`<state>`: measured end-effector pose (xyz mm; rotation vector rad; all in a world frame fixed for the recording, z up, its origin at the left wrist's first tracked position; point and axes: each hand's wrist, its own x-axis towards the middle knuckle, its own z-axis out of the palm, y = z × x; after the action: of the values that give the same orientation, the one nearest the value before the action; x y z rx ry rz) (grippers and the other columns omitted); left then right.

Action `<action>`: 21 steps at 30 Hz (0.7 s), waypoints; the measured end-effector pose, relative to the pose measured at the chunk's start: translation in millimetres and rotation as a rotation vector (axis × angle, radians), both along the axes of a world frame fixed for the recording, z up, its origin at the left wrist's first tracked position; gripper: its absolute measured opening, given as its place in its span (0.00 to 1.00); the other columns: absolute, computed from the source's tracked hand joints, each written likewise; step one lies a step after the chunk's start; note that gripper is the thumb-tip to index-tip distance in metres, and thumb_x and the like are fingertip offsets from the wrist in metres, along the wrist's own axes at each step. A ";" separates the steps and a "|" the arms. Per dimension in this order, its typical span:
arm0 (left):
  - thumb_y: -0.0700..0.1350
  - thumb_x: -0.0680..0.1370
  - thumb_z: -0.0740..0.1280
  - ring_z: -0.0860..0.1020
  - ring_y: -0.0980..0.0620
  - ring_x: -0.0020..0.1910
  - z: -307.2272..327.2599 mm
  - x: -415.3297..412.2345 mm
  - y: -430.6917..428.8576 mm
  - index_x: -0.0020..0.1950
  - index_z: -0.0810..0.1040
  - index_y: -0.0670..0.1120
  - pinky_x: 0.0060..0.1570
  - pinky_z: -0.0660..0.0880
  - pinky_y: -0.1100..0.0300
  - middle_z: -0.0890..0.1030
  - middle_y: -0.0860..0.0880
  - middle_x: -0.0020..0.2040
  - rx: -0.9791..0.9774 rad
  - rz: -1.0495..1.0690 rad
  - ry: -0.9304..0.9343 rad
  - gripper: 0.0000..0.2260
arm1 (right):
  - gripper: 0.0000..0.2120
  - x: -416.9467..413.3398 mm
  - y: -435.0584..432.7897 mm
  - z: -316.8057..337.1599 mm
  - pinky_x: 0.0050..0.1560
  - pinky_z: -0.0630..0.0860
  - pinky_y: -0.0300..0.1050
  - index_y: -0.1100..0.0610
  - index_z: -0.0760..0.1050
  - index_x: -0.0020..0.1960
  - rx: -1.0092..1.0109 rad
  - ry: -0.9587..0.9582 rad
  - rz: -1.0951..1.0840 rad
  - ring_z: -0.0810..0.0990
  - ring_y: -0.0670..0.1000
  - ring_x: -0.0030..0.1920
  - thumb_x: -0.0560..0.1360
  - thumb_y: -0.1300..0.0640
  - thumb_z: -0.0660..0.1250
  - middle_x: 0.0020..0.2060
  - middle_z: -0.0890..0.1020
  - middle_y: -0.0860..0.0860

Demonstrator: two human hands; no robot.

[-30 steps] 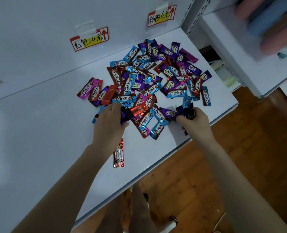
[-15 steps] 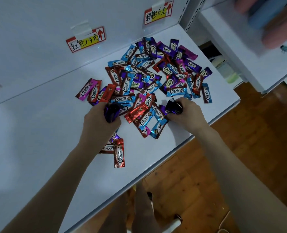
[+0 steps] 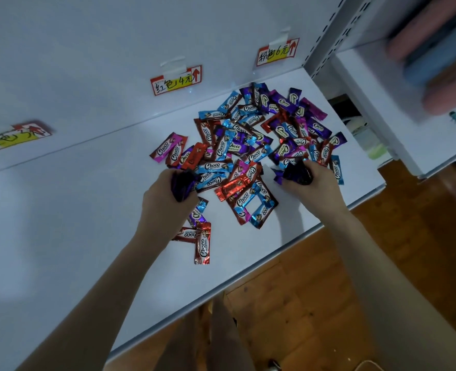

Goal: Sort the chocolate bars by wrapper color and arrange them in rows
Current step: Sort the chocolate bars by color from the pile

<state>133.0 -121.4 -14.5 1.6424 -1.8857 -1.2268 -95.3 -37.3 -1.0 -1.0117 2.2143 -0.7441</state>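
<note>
Purple bars [image 3: 181, 184] are clutched in the left hand [image 3: 165, 204]; the right hand [image 3: 316, 184] clamps a dark bunch [image 3: 297, 173]. The mixed pile [image 3: 248, 140] lies far right on the shelf [image 3: 61, 215], unsorted. Advised: gather purple only, then lay one row to the left.

shelf: a white board [image 3: 61, 236] runs in front of me, its near edge slanting from near left to far right.
back panel: plain white [image 3: 87, 44], rising behind the board.
labels: three taped price tags with red arrows on the panel: left tag [image 3: 15, 136] blurred, middle tag [image 3: 176, 81], right tag [image 3: 276, 52].
post: a grey perforated upright [image 3: 325, 41], far right.
next unit: another white shelf [image 3: 376, 84] to my right, with blurred pink and blue shapes [image 3: 435, 49].
floor: brown wood boards [image 3: 395, 263] below me.
light: dim, bluish.
</note>
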 end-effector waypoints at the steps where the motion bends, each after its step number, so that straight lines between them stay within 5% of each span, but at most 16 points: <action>1: 0.40 0.75 0.69 0.73 0.53 0.47 3.5 1.3 0.7 0.62 0.73 0.42 0.34 0.66 0.75 0.75 0.52 0.48 -0.003 0.006 0.004 0.16 | 0.07 1.9 -1.7 4.7 0.37 0.70 0.42 0.61 0.74 0.47 -0.027 -0.011 0.007 0.74 0.58 0.40 0.71 0.62 0.70 0.38 0.77 0.57; 7: 0.39 0.74 0.69 0.72 0.57 0.41 26.3 11.1 3.4 0.62 0.73 0.43 0.32 0.69 0.78 0.74 0.52 0.47 0.000 0.083 0.029 0.16 | 0.07 22.6 -25.0 27.3 0.40 0.74 0.46 0.63 0.73 0.48 -0.128 -0.135 -0.016 0.74 0.57 0.39 0.72 0.62 0.67 0.39 0.77 0.59; 11: 0.39 0.73 0.71 0.72 0.55 0.42 36.3 29.6 1.4 0.60 0.72 0.43 0.33 0.68 0.79 0.74 0.52 0.47 0.034 0.212 0.069 0.17 | 0.09 51.4 -55.5 33.9 0.47 0.79 0.55 0.50 0.71 0.42 -0.134 -0.331 0.026 0.78 0.58 0.47 0.73 0.63 0.66 0.41 0.77 0.53; 14: 0.40 0.72 0.72 0.71 0.56 0.37 41.2 53.6 4.5 0.58 0.71 0.44 0.32 0.67 0.78 0.73 0.51 0.46 0.022 0.298 0.034 0.17 | 0.07 84.7 -78.4 32.8 0.48 0.79 0.51 0.49 0.71 0.44 -0.135 -0.342 0.189 0.79 0.55 0.48 0.73 0.58 0.68 0.42 0.77 0.49; 18: 0.40 0.73 0.70 0.72 0.51 0.40 47.1 100.9 18.0 0.52 0.72 0.44 0.32 0.66 0.72 0.74 0.52 0.42 0.000 0.446 -0.019 0.11 | 0.14 139.1 -102.2 27.5 0.39 0.70 0.27 0.55 0.71 0.52 -0.142 -0.240 0.411 0.75 0.43 0.43 0.71 0.54 0.71 0.43 0.76 0.46; 21: 0.39 0.72 0.69 0.73 0.48 0.43 49.1 145.2 31.9 0.51 0.74 0.41 0.35 0.65 0.71 0.75 0.47 0.46 -0.033 0.535 -0.118 0.09 | 0.17 183.8 -113.3 22.9 0.36 0.66 0.36 0.59 0.71 0.56 -0.141 -0.152 0.575 0.73 0.48 0.44 0.71 0.54 0.71 0.45 0.75 0.49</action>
<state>278.1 -89.4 34.6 2.0553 -1.3722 -0.8844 88.4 -150.7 21.9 -1.5139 1.6334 -0.6832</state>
